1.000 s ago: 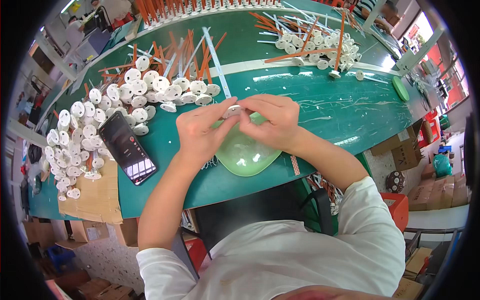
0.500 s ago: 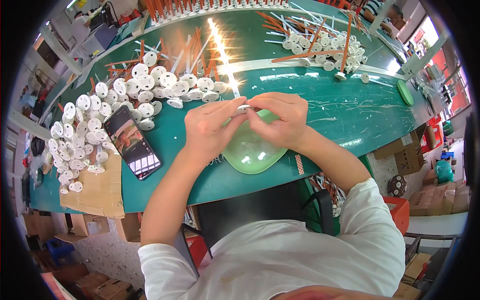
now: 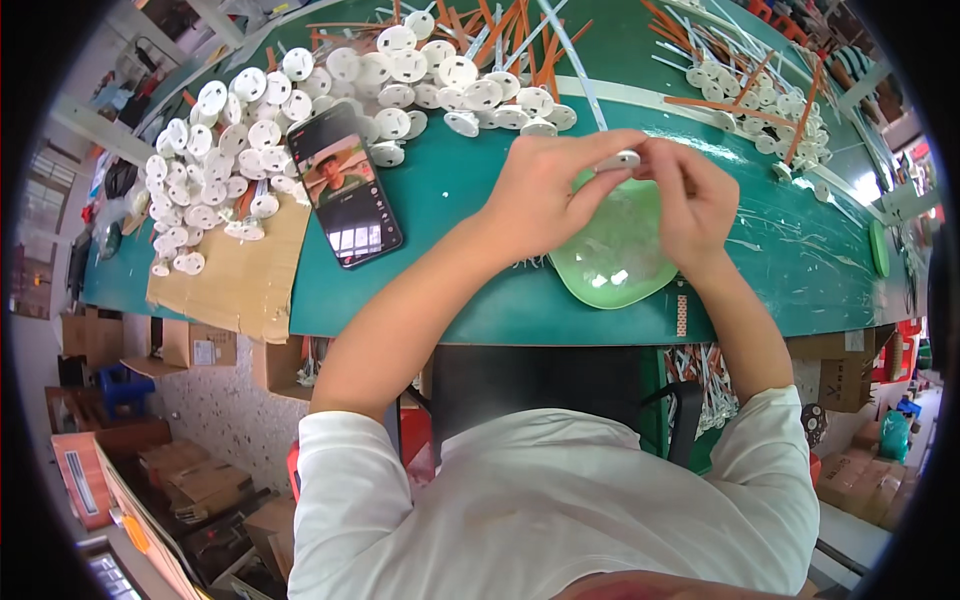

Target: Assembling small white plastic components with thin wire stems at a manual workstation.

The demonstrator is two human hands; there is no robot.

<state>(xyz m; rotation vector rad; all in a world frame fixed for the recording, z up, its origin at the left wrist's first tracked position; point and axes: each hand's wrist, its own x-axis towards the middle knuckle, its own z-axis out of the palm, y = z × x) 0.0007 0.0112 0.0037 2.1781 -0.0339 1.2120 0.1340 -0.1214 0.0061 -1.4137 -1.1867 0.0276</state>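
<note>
Between the thumb and fingers of my left hand (image 3: 540, 190) is a round white lamp disc (image 3: 622, 160), tilted edge-on. A thin pale LED strip (image 3: 572, 60), unlit, extends from behind those fingers toward the far side. My right hand (image 3: 695, 200) is closed just beside the disc, its fingertips bunched at the disc's right edge. Whatever those fingertips pinch is hidden. Below both hands sits a light green plastic dish (image 3: 608, 298) with small pieces in it, too blurred to name.
Many white discs with strips (image 3: 400, 70) are heaped at the left, partly on a cardboard sheet (image 3: 225, 295). A phone (image 3: 345, 190) lies against them. Another heap (image 3: 755, 100) is at the far right. A small perforated strip (image 3: 682, 315) lies near the table's front edge.
The LED strip was brightly lit and is now dark. The view has shifted, so the table's contents sit differently in it. My right fingers have moved from gripping the disc toward its edge.
</note>
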